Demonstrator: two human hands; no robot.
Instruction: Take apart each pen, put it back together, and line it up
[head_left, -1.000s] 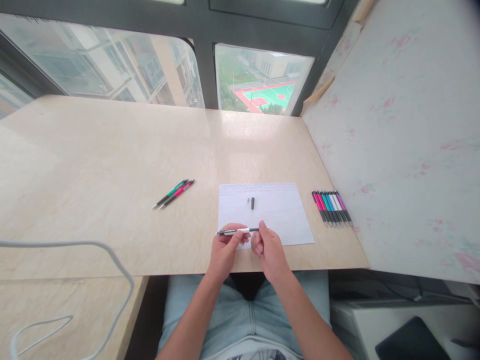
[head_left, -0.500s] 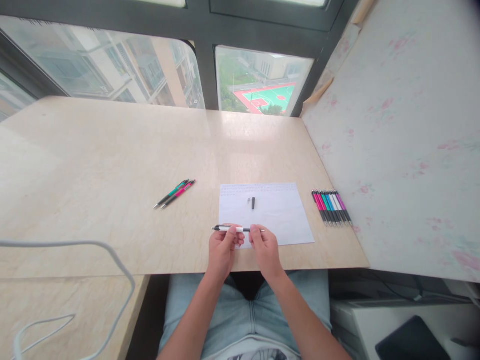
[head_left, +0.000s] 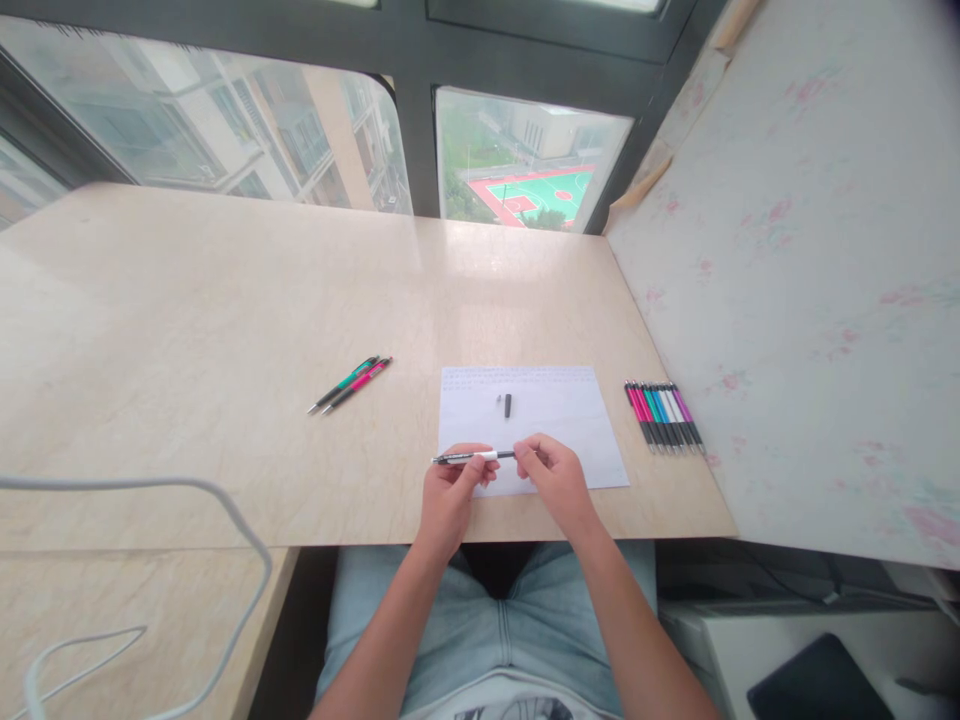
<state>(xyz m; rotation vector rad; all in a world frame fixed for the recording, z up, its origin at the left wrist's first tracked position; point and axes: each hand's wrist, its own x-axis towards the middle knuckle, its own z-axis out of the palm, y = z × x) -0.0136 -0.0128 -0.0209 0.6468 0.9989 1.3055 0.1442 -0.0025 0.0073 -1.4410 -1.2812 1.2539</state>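
My left hand [head_left: 452, 492] is closed around a white-barrelled click pen [head_left: 454, 459], held level above the sheet's near edge, its black clip end pointing left. A thin dark refill [head_left: 505, 454] sticks out of the barrel's right end. Thumb and fingers of my right hand [head_left: 553, 478] pinch the refill's far end, hiding its tip. Beyond my hands, a black rubber grip sleeve [head_left: 508, 406] lies on the white paper [head_left: 570, 430], with a tiny metallic pen tip [head_left: 499, 398] to its left.
Two pens, one green [head_left: 349, 381] and one pink [head_left: 364, 383], lie on the desk [head_left: 225, 330] to the left. A row of several coloured pens [head_left: 663, 416] lies right of the paper, near the papered wall [head_left: 810, 300]. A grey cable [head_left: 232, 515] loops at left.
My right hand has shifted to the right along the refill, and its fingers have spread a little. The left hand and pen have moved slightly right.
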